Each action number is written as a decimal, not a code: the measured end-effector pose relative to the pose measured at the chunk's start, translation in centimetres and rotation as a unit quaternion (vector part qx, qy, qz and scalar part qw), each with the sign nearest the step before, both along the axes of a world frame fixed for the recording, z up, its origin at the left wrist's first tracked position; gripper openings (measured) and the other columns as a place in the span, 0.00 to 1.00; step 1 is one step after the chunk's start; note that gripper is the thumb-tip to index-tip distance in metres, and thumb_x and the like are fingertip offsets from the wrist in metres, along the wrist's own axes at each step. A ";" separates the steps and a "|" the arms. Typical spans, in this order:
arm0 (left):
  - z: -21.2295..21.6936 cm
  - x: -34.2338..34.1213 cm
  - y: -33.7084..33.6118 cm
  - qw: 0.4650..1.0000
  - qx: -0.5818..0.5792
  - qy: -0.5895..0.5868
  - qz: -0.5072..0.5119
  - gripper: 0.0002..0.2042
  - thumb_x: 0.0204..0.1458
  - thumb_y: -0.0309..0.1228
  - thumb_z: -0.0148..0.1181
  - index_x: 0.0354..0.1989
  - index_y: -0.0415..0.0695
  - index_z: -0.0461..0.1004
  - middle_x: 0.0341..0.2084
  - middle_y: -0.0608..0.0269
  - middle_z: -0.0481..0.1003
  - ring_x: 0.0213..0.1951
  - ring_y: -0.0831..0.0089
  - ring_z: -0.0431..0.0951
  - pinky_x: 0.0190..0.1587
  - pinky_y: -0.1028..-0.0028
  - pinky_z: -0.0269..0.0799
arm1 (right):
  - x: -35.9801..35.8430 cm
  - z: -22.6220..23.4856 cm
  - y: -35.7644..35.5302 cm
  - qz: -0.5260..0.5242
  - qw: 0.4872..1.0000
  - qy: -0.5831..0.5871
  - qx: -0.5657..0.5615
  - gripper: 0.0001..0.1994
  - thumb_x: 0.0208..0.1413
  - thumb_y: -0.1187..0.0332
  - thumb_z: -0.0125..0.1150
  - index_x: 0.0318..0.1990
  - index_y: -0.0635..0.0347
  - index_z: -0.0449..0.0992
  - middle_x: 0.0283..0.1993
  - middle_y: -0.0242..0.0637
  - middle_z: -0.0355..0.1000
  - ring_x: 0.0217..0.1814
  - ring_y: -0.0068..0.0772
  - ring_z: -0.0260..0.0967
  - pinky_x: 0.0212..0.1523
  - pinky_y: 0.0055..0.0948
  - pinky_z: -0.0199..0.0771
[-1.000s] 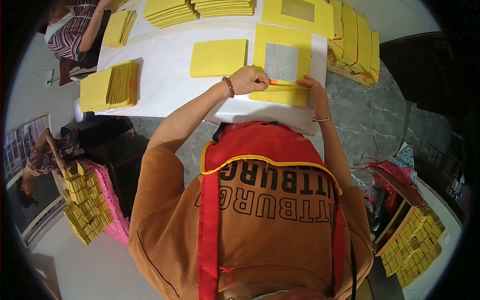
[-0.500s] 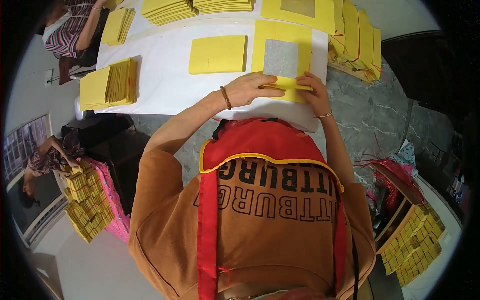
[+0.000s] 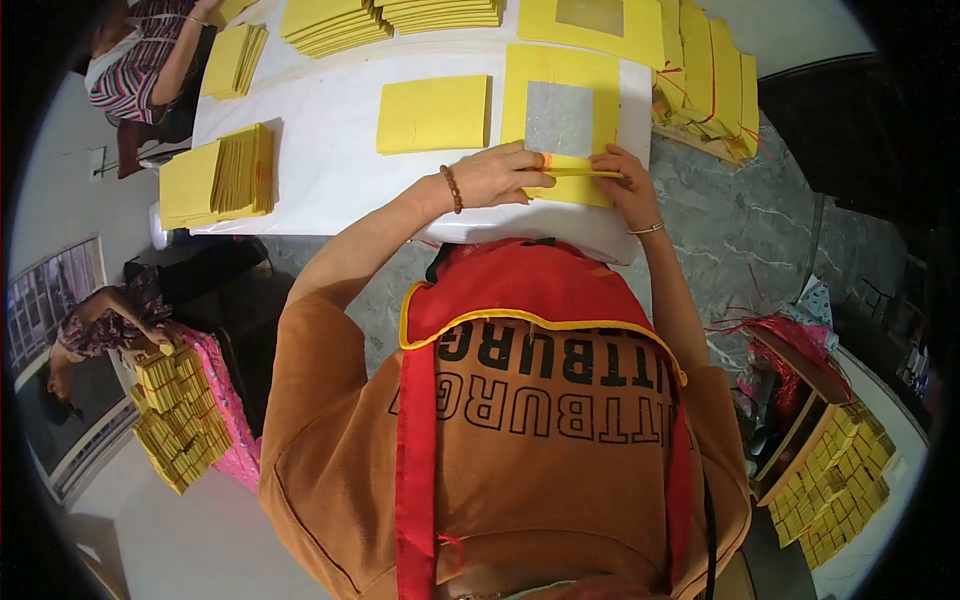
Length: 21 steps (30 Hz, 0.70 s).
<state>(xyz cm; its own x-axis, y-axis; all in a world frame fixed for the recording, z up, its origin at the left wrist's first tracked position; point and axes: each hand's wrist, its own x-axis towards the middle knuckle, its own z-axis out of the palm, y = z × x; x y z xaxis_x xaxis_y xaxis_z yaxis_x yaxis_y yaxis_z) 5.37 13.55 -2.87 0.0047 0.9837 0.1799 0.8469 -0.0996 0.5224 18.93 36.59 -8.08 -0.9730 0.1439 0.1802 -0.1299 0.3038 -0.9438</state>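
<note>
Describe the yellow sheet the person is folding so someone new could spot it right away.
Start at the white table covered in yellow paper stacks. At its near edge, both hands, left hand and right hand, press on one yellow sheet. Unlike the plain yellow stack beside it, it bears a silver square in the middle.

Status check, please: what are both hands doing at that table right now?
Left hand pressing the folded near edge of the yellow sheet. Right hand pinching the same fold. Nothing blocking; folded yellow stack sits apart, left.
</note>
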 end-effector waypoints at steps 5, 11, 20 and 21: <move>-0.4 -0.5 0.1 0.998 0.047 -0.040 -0.001 0.11 0.45 0.29 0.58 0.38 0.43 0.71 0.38 0.57 0.69 0.41 0.60 0.69 0.45 0.67 0.68 | 0.2 -0.1 0.2 -0.009 1.000 -0.020 -0.017 0.10 0.43 0.74 0.62 0.36 0.58 0.75 0.41 0.36 0.74 0.57 0.38 0.60 0.58 0.34 0.57; 0.3 -0.1 0.3 0.987 0.045 -0.128 0.082 0.02 0.48 0.25 0.51 0.28 0.40 0.67 0.30 0.53 0.70 0.34 0.58 0.71 0.42 0.66 0.69 | 0.3 2.7 -0.3 -0.011 0.995 -0.052 -0.083 0.16 0.44 0.72 0.61 0.44 0.59 0.73 0.48 0.38 0.70 0.56 0.37 0.61 0.57 0.33 0.58; 1.6 -0.6 -0.5 0.953 0.036 -0.182 0.241 0.17 0.44 0.26 0.57 0.46 0.42 0.68 0.42 0.51 0.70 0.47 0.55 0.67 0.49 0.67 0.65 | 0.4 -1.5 0.5 -0.059 0.981 -0.080 -0.165 0.13 0.51 0.75 0.56 0.45 0.63 0.70 0.47 0.36 0.69 0.49 0.24 0.65 0.51 0.23 0.63; 1.1 -1.2 -0.7 0.952 0.038 -0.181 0.245 0.17 0.44 0.26 0.57 0.46 0.42 0.68 0.42 0.51 0.70 0.47 0.55 0.67 0.49 0.67 0.65 | 0.1 -1.1 0.3 -0.054 0.970 -0.088 -0.221 0.11 0.53 0.75 0.54 0.45 0.63 0.70 0.47 0.36 0.69 0.49 0.23 0.65 0.50 0.21 0.64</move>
